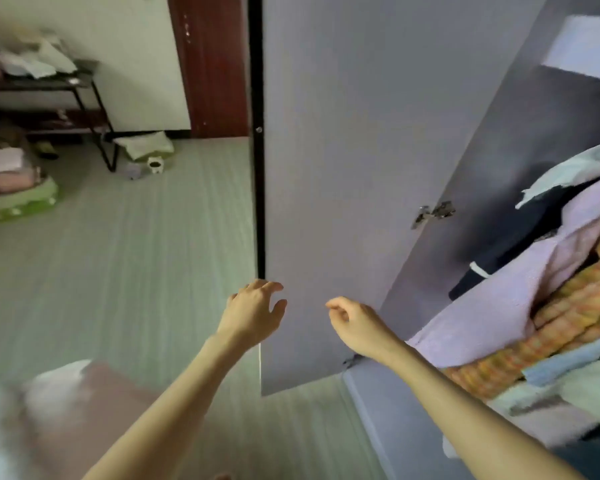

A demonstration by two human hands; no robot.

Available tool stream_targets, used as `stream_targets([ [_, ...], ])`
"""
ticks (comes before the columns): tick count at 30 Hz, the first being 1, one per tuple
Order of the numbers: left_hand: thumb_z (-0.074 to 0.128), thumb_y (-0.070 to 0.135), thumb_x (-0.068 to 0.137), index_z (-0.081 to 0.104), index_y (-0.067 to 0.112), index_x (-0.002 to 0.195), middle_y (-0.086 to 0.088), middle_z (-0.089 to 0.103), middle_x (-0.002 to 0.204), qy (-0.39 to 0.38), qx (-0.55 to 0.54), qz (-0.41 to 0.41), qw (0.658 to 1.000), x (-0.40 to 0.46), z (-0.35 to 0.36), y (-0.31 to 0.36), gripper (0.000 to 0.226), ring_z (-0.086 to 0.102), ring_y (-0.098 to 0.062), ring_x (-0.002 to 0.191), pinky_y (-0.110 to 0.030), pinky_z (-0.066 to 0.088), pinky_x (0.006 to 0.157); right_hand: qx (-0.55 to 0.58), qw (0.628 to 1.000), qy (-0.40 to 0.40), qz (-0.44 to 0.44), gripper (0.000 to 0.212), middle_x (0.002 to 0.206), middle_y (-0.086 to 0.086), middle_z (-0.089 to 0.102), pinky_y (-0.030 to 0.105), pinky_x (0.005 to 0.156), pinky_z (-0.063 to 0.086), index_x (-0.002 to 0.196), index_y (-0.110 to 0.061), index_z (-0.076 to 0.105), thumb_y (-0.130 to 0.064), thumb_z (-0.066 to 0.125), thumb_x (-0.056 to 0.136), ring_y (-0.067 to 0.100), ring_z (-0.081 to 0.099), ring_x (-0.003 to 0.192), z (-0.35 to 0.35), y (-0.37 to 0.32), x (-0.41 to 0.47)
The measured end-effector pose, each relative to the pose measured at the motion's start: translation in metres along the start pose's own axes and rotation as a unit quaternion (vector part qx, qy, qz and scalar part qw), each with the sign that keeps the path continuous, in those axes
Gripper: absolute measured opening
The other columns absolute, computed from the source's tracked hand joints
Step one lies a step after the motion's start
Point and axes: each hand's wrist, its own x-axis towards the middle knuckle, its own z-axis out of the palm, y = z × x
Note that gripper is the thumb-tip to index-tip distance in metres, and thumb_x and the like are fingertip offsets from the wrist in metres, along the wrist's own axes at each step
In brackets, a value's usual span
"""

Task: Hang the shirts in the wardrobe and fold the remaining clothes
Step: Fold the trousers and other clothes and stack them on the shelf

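Nothing is gripped: both hands are empty, held out in front of the open wardrobe door [343,168]. Left hand [253,311] is spread, fingers loosely splayed by the door's dark edge, probably placed to catch or swing it; contact cannot be told. Right hand [354,322] is loosely curled, thumb and forefinger nearly meeting with nothing seen between them. Wardrobe interior [520,140] is seen on the right, with garments hung or piled inside: a lilac garment [492,306], an orange checked fabric [568,306], a dark garment [520,247]. More laundry is judged to be the blurred white-and-pink heap [49,403] at lower left, well apart from the wardrobe. A small hinge [433,213] is fixed at the door's inner edge.
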Motion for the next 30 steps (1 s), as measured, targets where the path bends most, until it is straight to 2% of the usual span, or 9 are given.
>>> stream_targets([
  [2, 0.045, 0.034, 0.095, 0.05, 0.024, 0.131, 0.0, 0.049, 0.136, -0.008, 0.007, -0.067, 0.998, -0.02, -0.01, -0.062, 0.038, 0.051, -0.021, 0.119, -0.035, 0.041, 0.098, -0.024, 0.993, -0.111, -0.033, 0.032, 0.124, 0.0, 0.059, 0.022, 0.088, 0.041, 0.123, -0.017, 0.057, -0.023, 0.039, 0.097, 0.015, 0.056, 0.108, 0.052, -0.031, 0.019],
  [5, 0.045, 0.034, 0.095, 0.051, 0.022, 0.13, -0.003, 0.051, 0.133, 0.017, 0.002, -0.166, 0.986, -0.042, -0.033, -0.147, 0.037, 0.051, -0.023, 0.118, -0.034, 0.043, 0.094, -0.042, 0.977, -0.194, -0.077, 0.033, 0.122, -0.002, 0.06, 0.02, 0.081, 0.038, 0.123, -0.02, 0.057, -0.027, 0.037, 0.097, 0.012, 0.055, 0.103, 0.116, -0.093, 0.053],
  [7, 0.045, 0.033, 0.096, 0.052, 0.022, 0.129, -0.004, 0.052, 0.131, 0.046, 0.0, -0.208, 0.977, -0.049, -0.048, -0.193, 0.036, 0.05, -0.024, 0.119, -0.033, 0.043, 0.091, -0.054, 0.972, -0.198, -0.112, 0.031, 0.121, 0.0, 0.062, 0.02, 0.079, 0.037, 0.119, -0.017, 0.059, -0.025, 0.039, 0.097, 0.013, 0.055, 0.104, 0.148, -0.132, 0.077],
  [10, 0.046, 0.033, 0.095, 0.054, 0.02, 0.127, -0.005, 0.054, 0.128, 0.093, -0.002, -0.277, 0.956, -0.068, -0.084, -0.277, 0.035, 0.05, -0.025, 0.118, -0.035, 0.044, 0.091, -0.051, 0.962, -0.222, -0.15, 0.03, 0.118, 0.005, 0.064, 0.021, 0.085, 0.038, 0.117, -0.014, 0.061, -0.02, 0.04, 0.096, 0.021, 0.056, 0.111, 0.213, -0.204, 0.122],
  [14, 0.049, 0.029, 0.094, 0.057, 0.017, 0.125, -0.008, 0.056, 0.126, 0.164, -0.031, -0.355, 0.92, -0.097, -0.122, -0.353, 0.033, 0.052, -0.027, 0.117, -0.035, 0.042, 0.095, -0.043, 0.953, -0.245, -0.172, 0.028, 0.11, 0.007, 0.066, 0.023, 0.079, 0.04, 0.114, -0.016, 0.062, -0.02, 0.041, 0.096, 0.023, 0.059, 0.098, 0.278, -0.275, 0.16],
  [15, 0.05, 0.028, 0.094, 0.058, 0.016, 0.124, -0.008, 0.057, 0.125, 0.19, -0.034, -0.392, 0.9, -0.111, -0.137, -0.382, 0.033, 0.052, -0.027, 0.116, -0.034, 0.042, 0.095, -0.036, 0.945, -0.266, -0.187, 0.028, 0.108, 0.006, 0.067, 0.023, 0.078, 0.04, 0.113, -0.017, 0.062, -0.02, 0.041, 0.096, 0.021, 0.059, 0.095, 0.307, -0.306, 0.172],
  [21, 0.052, 0.026, 0.093, 0.059, 0.014, 0.122, -0.01, 0.058, 0.119, 0.279, -0.073, -0.476, 0.831, -0.13, -0.173, -0.459, 0.032, 0.054, -0.026, 0.112, -0.033, 0.042, 0.092, -0.006, 0.923, -0.311, -0.227, 0.024, 0.09, 0.006, 0.067, 0.029, 0.08, 0.047, 0.105, -0.016, 0.063, -0.015, 0.042, 0.094, 0.026, 0.062, 0.092, 0.383, -0.396, 0.222],
  [25, 0.053, 0.025, 0.093, 0.059, 0.013, 0.12, -0.007, 0.059, 0.118, 0.332, -0.093, -0.517, 0.784, -0.12, -0.189, -0.506, 0.03, 0.056, -0.022, 0.109, -0.031, 0.041, 0.091, -0.002, 0.897, -0.352, -0.267, 0.024, 0.086, 0.002, 0.064, 0.031, 0.083, 0.047, 0.103, -0.011, 0.064, -0.011, 0.042, 0.094, 0.026, 0.062, 0.093, 0.429, -0.453, 0.27],
  [30, 0.053, 0.023, 0.092, 0.061, 0.011, 0.117, -0.007, 0.061, 0.116, 0.4, -0.088, -0.561, 0.719, -0.081, -0.208, -0.571, 0.028, 0.058, -0.022, 0.106, -0.032, 0.044, 0.09, -0.005, 0.863, -0.395, -0.316, 0.025, 0.099, 0.013, 0.069, 0.034, 0.087, 0.046, 0.105, -0.008, 0.064, -0.009, 0.042, 0.094, 0.025, 0.06, 0.091, 0.476, -0.518, 0.349],
])
